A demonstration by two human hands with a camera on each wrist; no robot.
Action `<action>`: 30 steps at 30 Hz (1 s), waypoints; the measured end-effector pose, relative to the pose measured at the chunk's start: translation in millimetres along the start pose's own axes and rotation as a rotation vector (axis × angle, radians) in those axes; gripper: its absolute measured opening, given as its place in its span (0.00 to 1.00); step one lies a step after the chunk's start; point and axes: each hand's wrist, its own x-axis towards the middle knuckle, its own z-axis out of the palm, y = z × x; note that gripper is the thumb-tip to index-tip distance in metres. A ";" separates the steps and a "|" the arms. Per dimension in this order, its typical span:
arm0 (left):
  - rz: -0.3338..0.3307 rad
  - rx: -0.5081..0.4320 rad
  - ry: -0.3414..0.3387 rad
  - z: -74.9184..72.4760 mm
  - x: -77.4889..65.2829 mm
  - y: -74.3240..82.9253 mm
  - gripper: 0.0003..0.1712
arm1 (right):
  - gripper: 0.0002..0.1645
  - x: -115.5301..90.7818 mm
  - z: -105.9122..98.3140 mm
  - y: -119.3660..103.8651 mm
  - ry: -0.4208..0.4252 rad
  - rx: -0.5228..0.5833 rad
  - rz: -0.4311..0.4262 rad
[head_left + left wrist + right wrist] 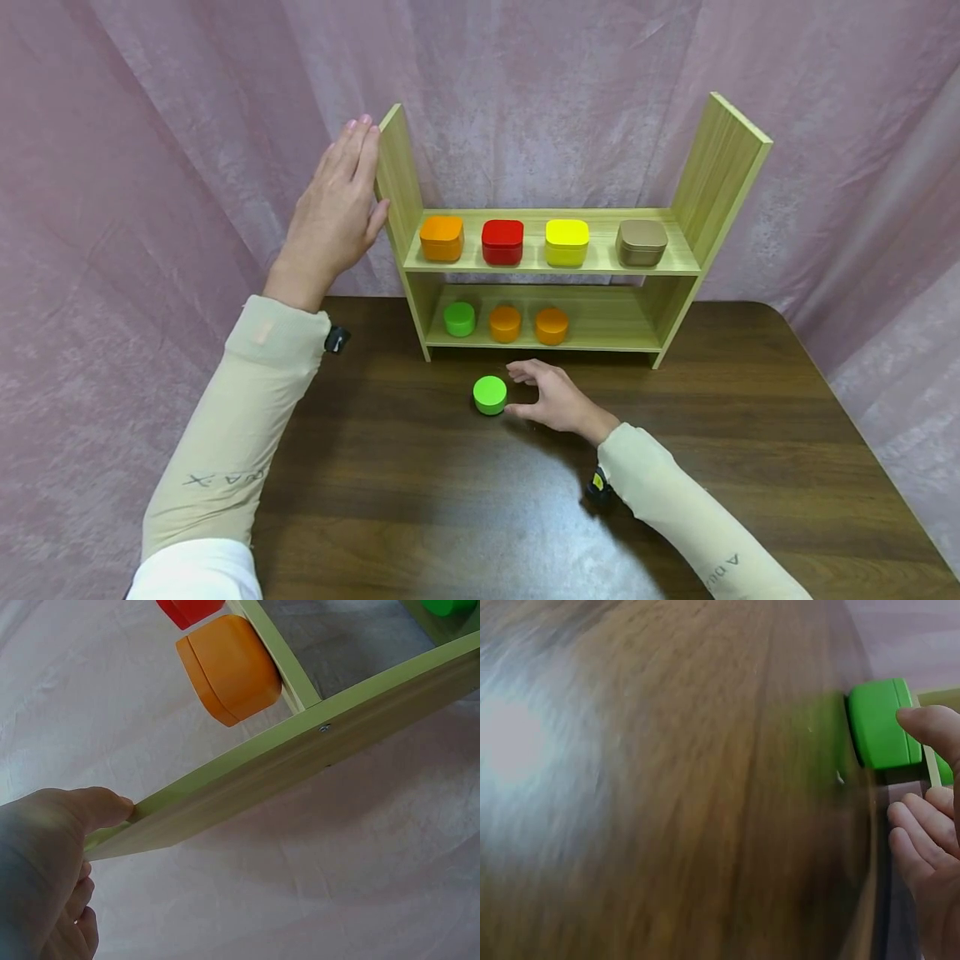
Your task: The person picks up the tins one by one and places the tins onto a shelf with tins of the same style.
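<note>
My left hand [332, 208] is at the upper left side panel of a light wooden shelf [551, 346]. In the left wrist view, the thumb lies over the panel's edge and the other fingers are on its outer side. A round bright green container [490, 395] sits on the table before the shelf. Just right of it is my right hand [557, 402], thumb and fingers spread apart with the thumb tip right by the container. The right wrist view shows the thumb overlapping the green container [885, 724], with the fingers apart from it.
On the upper board stand orange [442, 239], red [502, 242], yellow [566, 243] and brown [641, 243] squarish containers. The lower board holds a green round container [459, 319] and two orange round ones [505, 323]. Behind the dark wooden table [420, 467] hangs a pink curtain [540, 100].
</note>
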 end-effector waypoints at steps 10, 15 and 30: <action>-0.005 -0.008 -0.003 -0.1 -0.4 0.1 0.45 | 0.42 11.6 14.9 -2.2 -0.026 0.013 0.021; -0.011 -0.015 0.000 -0.1 -1.4 -0.6 0.45 | 0.39 15.6 19.9 -1.7 -0.033 0.007 -0.002; -0.001 -0.008 0.006 -0.1 0.0 -0.5 0.45 | 0.32 4.5 7.2 4.7 -0.007 0.013 -0.020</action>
